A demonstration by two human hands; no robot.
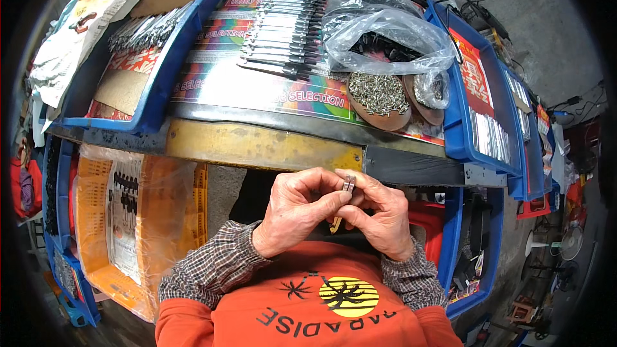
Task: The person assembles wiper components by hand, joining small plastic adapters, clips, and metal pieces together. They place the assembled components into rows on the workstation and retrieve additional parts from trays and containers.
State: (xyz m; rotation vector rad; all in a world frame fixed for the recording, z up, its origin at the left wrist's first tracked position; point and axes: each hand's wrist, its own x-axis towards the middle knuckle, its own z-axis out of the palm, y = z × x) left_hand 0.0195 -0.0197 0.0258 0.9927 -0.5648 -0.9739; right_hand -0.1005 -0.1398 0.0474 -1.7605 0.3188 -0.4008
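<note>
Close together in front of my chest, near the table's front edge, my left hand (299, 205) and my right hand (380, 211) meet at their fingertips. Both are closed in a pinch on a small metal piece (349, 184), narrow and silvery-brown, which sticks up between the thumbs and forefingers. Below the fingers a yellowish, brass-coloured part (335, 224) pokes out; whether it belongs to the same piece I cannot tell. The fingers hide most of what they hold. Beyond my hands, slim silver parts with black ends (286, 26) lie side by side in a long row on the table.
A brown dish of small metal pins (379, 95) stands near the table edge (263, 144), beside a clear plastic bag (385, 32) of dark parts. Blue trays (144, 99) with metal strips flank the tabletop left and right. An orange crate (96, 218) sits low at left.
</note>
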